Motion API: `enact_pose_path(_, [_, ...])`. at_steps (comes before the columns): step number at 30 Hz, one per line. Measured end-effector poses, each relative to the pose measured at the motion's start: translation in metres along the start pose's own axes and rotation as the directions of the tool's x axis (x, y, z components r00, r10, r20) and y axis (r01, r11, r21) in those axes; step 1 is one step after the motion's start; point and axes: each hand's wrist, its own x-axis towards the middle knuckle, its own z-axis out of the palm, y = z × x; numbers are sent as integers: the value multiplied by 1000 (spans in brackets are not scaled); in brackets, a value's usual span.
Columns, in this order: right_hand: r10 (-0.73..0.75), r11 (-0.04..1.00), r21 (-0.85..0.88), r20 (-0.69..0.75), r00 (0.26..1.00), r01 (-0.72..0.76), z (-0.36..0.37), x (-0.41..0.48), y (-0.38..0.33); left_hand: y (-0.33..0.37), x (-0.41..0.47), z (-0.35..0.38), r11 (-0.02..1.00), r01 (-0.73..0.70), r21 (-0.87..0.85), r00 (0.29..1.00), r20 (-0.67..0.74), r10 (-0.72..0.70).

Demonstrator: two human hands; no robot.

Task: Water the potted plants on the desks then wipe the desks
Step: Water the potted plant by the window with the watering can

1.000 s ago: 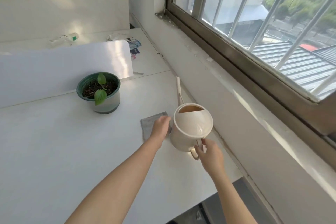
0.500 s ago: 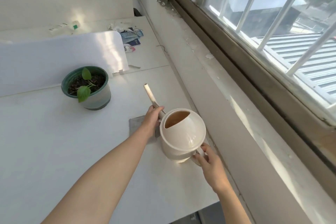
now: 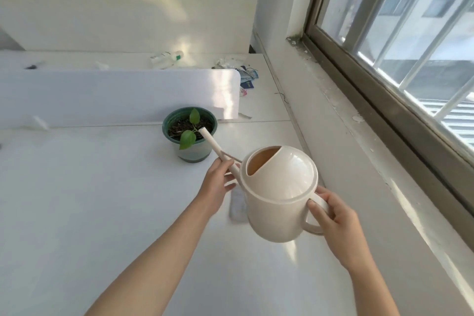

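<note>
White desk (image 3: 77,200) beside a window, head view | watering can (image 3: 279,195) lifted off the desk, spout tip over the potted plant (image 3: 189,133) | right hand (image 3: 336,223) grips the handle | left hand (image 3: 218,185) curls round the spout | cloth (image 3: 237,206) lies beneath the can

A white divider panel (image 3: 115,95) stands across in front of me, its right corner rounded and sunlit. Behind it a clear plastic bottle (image 3: 166,59) with a green cap lies on its side, near the plain white wall (image 3: 128,2). To the right of the bottle sits crumpled white paper (image 3: 227,63), with blue packets (image 3: 247,79) just beside it. A thin dark thread (image 3: 282,97) lies near the chipped white sill (image 3: 346,161) on my right. Above the sill runs a grey window frame (image 3: 384,100), with white bars (image 3: 372,31) and a pale building (image 3: 423,41) beyond.
</note>
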Motion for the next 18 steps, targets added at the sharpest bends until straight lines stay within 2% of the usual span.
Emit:
enact_pose_path(4, [-20, 999, 31, 17, 1000, 20, 33, 4, -31, 26, 3, -24, 995, -39, -93, 999, -41, 36])
enact_pose_path(10, [-53, 999, -9, -64, 997, 53, 74, 19, -63, 41, 16, -50, 967, -113, -230, 993, -64, 101])
enact_pose_path(18, [-32, 991, -135, -135, 990, 13, 93, 41, -83, 39, 34, -59, 967, -52, -250, 999, -4, 53])
